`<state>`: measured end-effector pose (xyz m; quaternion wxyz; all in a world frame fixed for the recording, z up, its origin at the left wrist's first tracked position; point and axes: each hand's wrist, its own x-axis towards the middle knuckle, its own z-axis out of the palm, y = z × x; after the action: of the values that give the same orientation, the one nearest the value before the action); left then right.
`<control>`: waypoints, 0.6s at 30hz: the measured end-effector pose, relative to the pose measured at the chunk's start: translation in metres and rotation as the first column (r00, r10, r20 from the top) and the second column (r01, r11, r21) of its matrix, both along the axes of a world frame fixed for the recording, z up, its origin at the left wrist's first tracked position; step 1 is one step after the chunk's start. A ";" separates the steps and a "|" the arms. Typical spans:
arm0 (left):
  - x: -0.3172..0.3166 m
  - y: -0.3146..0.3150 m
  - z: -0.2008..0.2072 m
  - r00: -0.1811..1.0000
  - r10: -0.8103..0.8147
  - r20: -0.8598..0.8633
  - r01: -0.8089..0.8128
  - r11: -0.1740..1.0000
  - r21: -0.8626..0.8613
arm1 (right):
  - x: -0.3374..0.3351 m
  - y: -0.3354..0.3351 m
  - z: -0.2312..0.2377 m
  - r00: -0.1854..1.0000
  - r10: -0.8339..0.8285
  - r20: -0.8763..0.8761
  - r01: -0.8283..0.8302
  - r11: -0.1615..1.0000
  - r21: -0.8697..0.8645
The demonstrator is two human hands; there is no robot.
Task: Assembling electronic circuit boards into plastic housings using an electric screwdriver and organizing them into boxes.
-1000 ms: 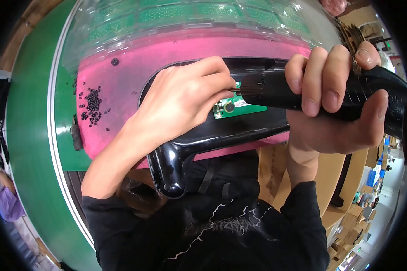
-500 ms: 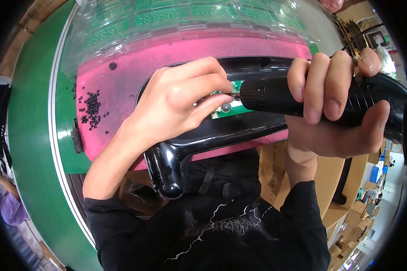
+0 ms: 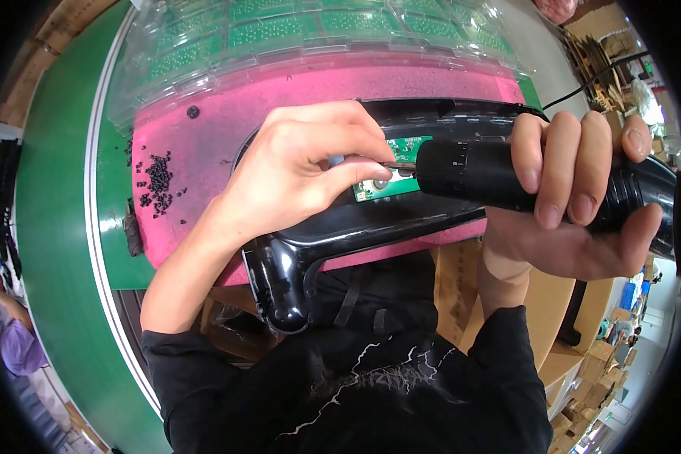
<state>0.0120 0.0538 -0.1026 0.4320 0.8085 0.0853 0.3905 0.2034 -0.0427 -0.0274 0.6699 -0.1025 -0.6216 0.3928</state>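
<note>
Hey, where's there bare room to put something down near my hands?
The pink mat has a mostly bare patch between the small black parts and your left hand. The green surface left of the white strip looks bare too. It's crowded over the black housing, where your left fingertips meet the driver above the circuit board.

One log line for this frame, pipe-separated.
left hand: pinching at driver bit tip | right hand: gripping black driver | green circuit board: in black housing | small black parts: clustered on pink mat, left
</note>
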 end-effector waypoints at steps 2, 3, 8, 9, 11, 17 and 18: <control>0.000 0.001 -0.002 0.998 -0.065 -0.009 0.065 0.998 0.013 | -0.003 0.000 0.000 1.000 -0.021 0.009 0.021 1.000 0.017; 0.001 0.001 -0.002 0.998 -0.066 -0.009 0.066 0.998 0.014 | -0.004 0.000 -0.001 0.999 -0.043 0.018 0.043 0.998 0.035; 0.003 -0.007 0.008 0.962 -0.133 -0.238 0.084 0.975 -0.204 | 0.000 0.002 -0.006 0.997 -0.049 0.062 0.046 0.998 0.051; 0.001 -0.006 0.006 0.963 -0.128 -0.238 0.079 0.976 -0.203 | -0.002 0.004 -0.007 0.998 -0.036 0.050 0.033 0.998 0.054; -0.002 -0.002 -0.004 0.932 0.088 -0.352 -0.005 0.973 0.231 | -0.002 0.007 -0.010 0.998 -0.027 0.056 0.025 0.999 0.035; -0.002 -0.004 0.000 0.914 0.109 -0.391 -0.072 0.992 0.106 | -0.022 0.001 -0.026 0.955 -0.286 0.077 0.296 0.932 -0.211; -0.001 -0.004 -0.001 0.916 0.071 -0.395 -0.038 0.995 0.091 | -0.022 0.001 -0.026 0.956 -0.284 0.076 0.294 0.932 -0.211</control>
<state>0.0106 0.0493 -0.1036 0.3614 0.8852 0.1777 0.2330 0.1816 -0.0419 -0.0538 0.6908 -0.2751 -0.5671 0.3543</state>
